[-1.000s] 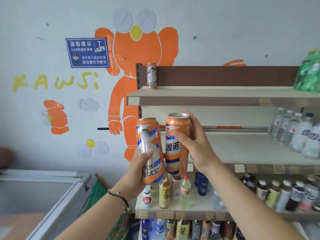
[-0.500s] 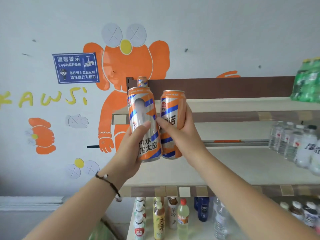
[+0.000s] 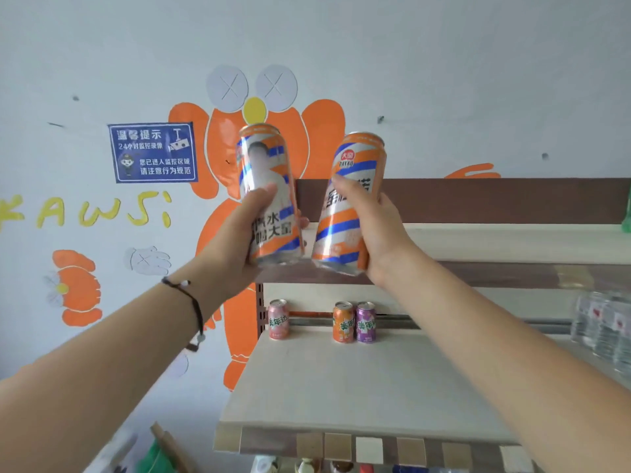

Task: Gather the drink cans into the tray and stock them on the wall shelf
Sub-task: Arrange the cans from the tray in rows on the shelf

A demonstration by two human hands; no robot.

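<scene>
Hands raised with two tall cans to the top shelf

The left hand (image 3: pixel 239 230) grips one striped can (image 3: pixel 268 196), the right hand (image 3: pixel 372 230) another (image 3: pixel 348 206); both have been lifted to the top shelf's (image 3: pixel 512 240) left end, so placement appears imminent.

Two tall orange cans (image 3: pixel 269 196), three short cans (image 3: pixel 343 322), two hands (image 3: pixel 235 240), one sign (image 3: pixel 153 152).

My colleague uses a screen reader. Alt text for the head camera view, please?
Each hand, left and right, lifts a tall orange can toward the top shelf; three small cans stand on the shelf below.
</scene>
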